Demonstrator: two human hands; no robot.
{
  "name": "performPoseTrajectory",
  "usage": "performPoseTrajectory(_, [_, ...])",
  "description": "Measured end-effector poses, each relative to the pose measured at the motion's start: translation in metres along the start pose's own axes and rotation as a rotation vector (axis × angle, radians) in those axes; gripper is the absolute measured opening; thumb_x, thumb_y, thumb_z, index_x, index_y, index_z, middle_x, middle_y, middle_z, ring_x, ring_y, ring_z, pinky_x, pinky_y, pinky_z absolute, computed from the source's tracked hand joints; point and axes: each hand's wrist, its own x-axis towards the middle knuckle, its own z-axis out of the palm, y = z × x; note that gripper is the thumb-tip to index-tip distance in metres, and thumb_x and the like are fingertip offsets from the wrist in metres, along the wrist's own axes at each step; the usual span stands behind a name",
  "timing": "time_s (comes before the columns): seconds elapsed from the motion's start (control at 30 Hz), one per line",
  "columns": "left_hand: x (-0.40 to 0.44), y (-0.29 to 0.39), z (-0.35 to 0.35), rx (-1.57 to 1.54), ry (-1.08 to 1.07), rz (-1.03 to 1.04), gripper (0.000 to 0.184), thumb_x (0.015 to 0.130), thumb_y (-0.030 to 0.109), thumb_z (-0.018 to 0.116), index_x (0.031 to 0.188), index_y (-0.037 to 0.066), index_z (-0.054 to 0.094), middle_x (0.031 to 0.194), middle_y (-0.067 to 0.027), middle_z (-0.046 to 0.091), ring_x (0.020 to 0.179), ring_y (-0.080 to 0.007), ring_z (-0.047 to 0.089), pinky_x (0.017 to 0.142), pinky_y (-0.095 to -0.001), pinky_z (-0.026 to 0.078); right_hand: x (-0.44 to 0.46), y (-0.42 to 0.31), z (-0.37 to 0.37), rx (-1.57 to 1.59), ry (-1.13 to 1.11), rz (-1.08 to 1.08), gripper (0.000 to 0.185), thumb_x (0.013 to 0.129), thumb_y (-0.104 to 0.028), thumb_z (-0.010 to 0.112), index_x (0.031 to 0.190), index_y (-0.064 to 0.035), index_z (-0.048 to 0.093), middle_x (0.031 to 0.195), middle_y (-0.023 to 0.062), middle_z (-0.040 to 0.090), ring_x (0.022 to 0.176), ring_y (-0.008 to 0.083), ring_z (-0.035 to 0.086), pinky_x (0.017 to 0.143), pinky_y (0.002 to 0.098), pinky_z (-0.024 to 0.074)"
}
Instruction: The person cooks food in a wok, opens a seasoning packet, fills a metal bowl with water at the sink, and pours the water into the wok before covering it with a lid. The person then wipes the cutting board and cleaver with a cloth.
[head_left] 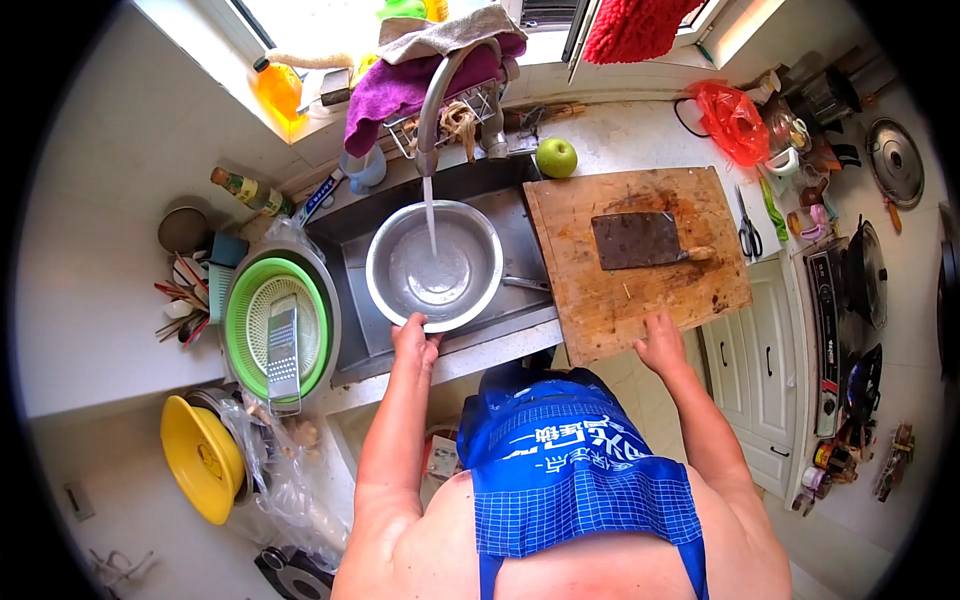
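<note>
Water runs from the curved faucet [430, 120] into a round metal basin [383, 285] standing in the steel sink [350, 325]. My left hand [413, 343] is closed on the basin's near rim. Over the near edge of the wooden cutting board [590, 310] is my right hand [661, 345], thumb and fingers apart and nothing seen in them; whether it touches the board I cannot tell. A cleaver [635, 241] with a wooden handle lies flat on the board.
A green apple [556, 157] sits behind the board, scissors [748, 225] to its right. Left of the sink, a grater [283, 350] lies across a green colander [240, 310]. A yellow basin [190, 460] stands lower left. Right are a stove [826, 330] and a red plastic bag [730, 120].
</note>
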Motion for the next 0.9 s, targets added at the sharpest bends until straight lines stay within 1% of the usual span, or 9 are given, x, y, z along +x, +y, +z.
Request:
performPoseTrajectory(0.27, [-0.003,0.0,-0.001,0.001,0.021,-0.002,0.04,0.074,-0.004,0.05,0.113,0.005,0.043,0.111,-0.0111,0.047,0.102,-0.029,0.05,0.085,-0.0525,0.041,0.004,0.004,0.0,0.015,-0.046,0.008,0.043,0.067,-0.022,0.071,0.103,-0.0034,0.055,0.104,0.0211,0.051,0.099,0.0381,0.052,0.084,0.0447,0.0447])
performPoseTrajectory(0.5, [-0.005,0.0,-0.004,0.065,0.053,0.021,0.039,0.074,-0.003,0.051,0.111,0.005,0.043,0.111,-0.011,0.046,0.102,-0.0288,0.049,0.084,-0.0518,0.042,0.012,0.006,-0.009,0.022,-0.112,0.004,0.043,0.067,-0.025,0.072,0.101,-0.0031,0.057,0.107,0.0231,0.051,0.098,0.039,0.053,0.082,0.0457,0.0457])
performPoseTrajectory(0.6, [-0.001,-0.002,-0.007,0.039,-0.004,0.027,0.039,0.074,-0.002,0.051,0.112,0.005,0.043,0.11,-0.0104,0.046,0.102,-0.0282,0.048,0.084,-0.0516,0.042,0.02,0.004,-0.02,0.027,-0.184,0.005,0.038,0.068,-0.027,0.071,0.096,-0.0025,0.061,0.11,0.0241,0.053,0.098,0.0393,0.055,0.082,0.0454,0.0463])
performPoseTrajectory(0.67, [-0.007,0.001,-0.004,0.05,0.017,0.032,0.04,0.074,-0.002,0.052,0.112,0.004,0.043,0.108,-0.0099,0.047,0.101,-0.0278,0.049,0.084,-0.0514,0.043,0.026,0.001,-0.03,-0.009,-0.286,0.016,0.038,0.07,-0.028,0.071,0.098,-0.0033,0.063,0.103,0.0209,0.06,0.097,0.0353,0.057,0.083,0.0436,0.0458])
performPoseTrajectory(0.7, [-0.005,0.0,-0.005,0.047,0.018,0.033,0.04,0.074,-0.002,0.052,0.112,0.004,0.043,0.108,-0.0099,0.047,0.101,-0.0278,0.049,0.084,-0.0514,0.043,0.029,-0.002,-0.037,-0.01,-0.285,0.014,0.038,0.07,-0.028,0.071,0.098,-0.0033,0.063,0.103,0.0209,0.06,0.097,0.0353,0.057,0.083,0.0436,0.0458])
performPoseTrajectory(0.77, [0.002,-0.001,-0.008,0.081,0.041,-0.015,0.051,0.071,-0.004,0.049,0.118,0.015,0.042,0.115,-0.0079,0.048,0.1,-0.0257,0.052,0.073,-0.0446,0.046,0.035,-0.011,-0.048,-0.039,-0.298,0.012,0.038,0.07,-0.028,0.07,0.099,-0.0034,0.064,0.097,0.0203,0.063,0.092,0.0344,0.06,0.079,0.0426,0.0478])
performPoseTrajectory(0.8, [0.001,-0.001,-0.007,0.078,0.042,-0.014,0.051,0.071,-0.004,0.049,0.118,0.015,0.042,0.115,-0.0079,0.048,0.1,-0.0257,0.052,0.073,-0.0446,0.046,0.042,-0.011,-0.048,-0.04,-0.297,0.009,0.038,0.07,-0.028,0.07,0.099,-0.0034,0.064,0.097,0.0203,0.063,0.092,0.0344,0.06,0.079,0.0426,0.0478])
performPoseTrajectory(0.87, [-0.002,-0.002,-0.006,0.053,0.033,0.043,0.039,0.074,-0.004,0.05,0.112,0.003,0.042,0.11,-0.0117,0.046,0.102,-0.0292,0.049,0.086,-0.0531,0.042,0.057,-0.012,-0.045,0.084,-0.109,-0.129,0.035,0.07,-0.027,0.067,0.093,-0.0008,0.063,0.086,0.0197,0.063,0.087,0.0361,0.06,0.076,0.0433,0.0481])
performPoseTrajectory(0.9, [-0.003,-0.002,-0.005,0.05,0.034,0.045,0.039,0.074,-0.004,0.05,0.112,0.003,0.042,0.11,-0.0117,0.046,0.102,-0.0292,0.049,0.086,-0.0531,0.042,0.063,-0.018,-0.051,0.083,-0.108,-0.132,0.035,0.07,-0.027,0.067,0.093,-0.0008,0.063,0.086,0.0197,0.063,0.087,0.0361,0.06,0.076,0.0433,0.0481])
